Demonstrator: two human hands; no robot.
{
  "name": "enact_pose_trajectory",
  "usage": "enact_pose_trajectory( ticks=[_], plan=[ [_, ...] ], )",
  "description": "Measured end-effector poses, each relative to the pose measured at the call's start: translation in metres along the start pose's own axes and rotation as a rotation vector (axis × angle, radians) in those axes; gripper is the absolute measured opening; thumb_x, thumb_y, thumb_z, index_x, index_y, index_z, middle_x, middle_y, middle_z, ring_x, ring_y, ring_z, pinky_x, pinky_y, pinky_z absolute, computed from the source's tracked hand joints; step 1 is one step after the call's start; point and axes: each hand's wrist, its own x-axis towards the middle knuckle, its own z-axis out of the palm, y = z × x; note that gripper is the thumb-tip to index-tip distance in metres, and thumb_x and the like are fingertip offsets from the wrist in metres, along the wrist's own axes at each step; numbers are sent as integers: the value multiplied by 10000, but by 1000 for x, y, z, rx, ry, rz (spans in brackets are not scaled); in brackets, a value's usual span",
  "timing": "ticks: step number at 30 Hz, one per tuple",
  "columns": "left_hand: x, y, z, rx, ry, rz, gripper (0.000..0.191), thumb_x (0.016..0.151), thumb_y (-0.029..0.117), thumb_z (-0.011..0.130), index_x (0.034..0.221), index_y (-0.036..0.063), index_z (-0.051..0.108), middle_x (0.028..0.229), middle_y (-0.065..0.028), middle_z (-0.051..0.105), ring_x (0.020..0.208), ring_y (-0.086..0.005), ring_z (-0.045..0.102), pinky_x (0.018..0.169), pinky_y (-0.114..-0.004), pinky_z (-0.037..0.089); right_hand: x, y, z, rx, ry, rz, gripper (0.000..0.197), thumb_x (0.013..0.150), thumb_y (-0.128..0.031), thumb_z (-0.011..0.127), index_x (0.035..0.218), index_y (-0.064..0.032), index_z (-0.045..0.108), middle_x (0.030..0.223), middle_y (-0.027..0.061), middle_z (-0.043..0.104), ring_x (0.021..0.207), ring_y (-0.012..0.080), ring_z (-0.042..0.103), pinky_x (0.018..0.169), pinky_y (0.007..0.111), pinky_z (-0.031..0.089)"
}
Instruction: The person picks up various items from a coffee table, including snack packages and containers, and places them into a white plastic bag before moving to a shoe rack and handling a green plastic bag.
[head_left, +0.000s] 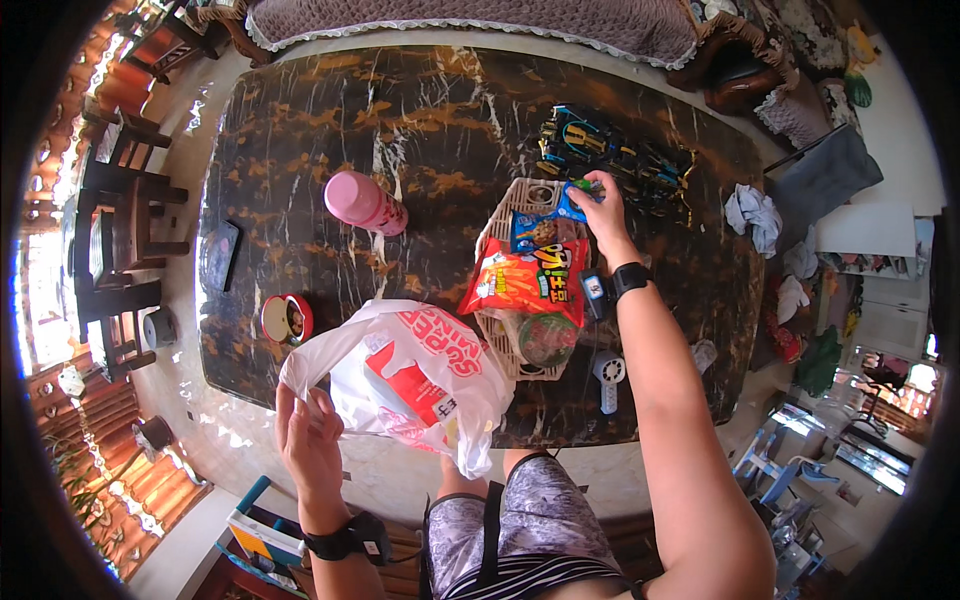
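My left hand (309, 427) pinches the rim of a white plastic shopping bag (345, 375) with red print, at the table's near edge. A red-and-white package shows through the bag's thin side. My right hand (604, 214) grips a small blue snack packet (571, 208) over the far end of a cream woven basket (501, 206). In the basket lie another blue snack packet (534, 231), a large red snack bag (529, 279) and a clear round container with green (546, 339). My fingers cover part of the held packet.
On the dark marble-patterned table (300, 150) stand a pink bottle (366, 202), a red-rimmed dish (287, 318) and a handheld fan (609, 382). A phone (223, 255) lies left. Black-and-gold model pieces (615, 154) lie beyond the basket; a crumpled cloth (753, 217) is at right.
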Motion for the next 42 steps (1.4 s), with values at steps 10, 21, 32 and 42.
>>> enact_pose_trajectory(
  ticks=[10,21,32,42],
  plan=[
    [2,0,-6,81,-27,-22,480,827,243,444,1247,39,330,739,-18,488,464,-33,318,432,-161,249,5,-11,-25,-66,-839,550,339,743,-171,614,1068,-86,571,942,38,599,830,106,549,740,232,422],
    [2,3,-7,39,-3,-41,466,806,182,442,1227,10,342,760,-32,492,487,-35,334,434,-156,250,-44,38,-78,-397,15,10,231,753,-273,599,777,-43,586,694,111,598,644,237,574,573,323,431],
    [2,4,-14,39,-114,-79,488,826,220,447,1263,44,317,824,-41,532,472,-41,326,439,-161,251,-109,43,-48,-825,61,-186,240,786,-121,500,1012,-46,530,955,155,490,809,301,502,727,380,417],
    [-2,7,-28,-46,-376,-152,797,768,614,404,1304,48,238,827,-63,511,565,-83,418,459,-191,300,-253,-156,66,395,-795,-192,86,701,9,503,778,-7,538,773,112,534,667,237,540,613,322,436]
  ],
)
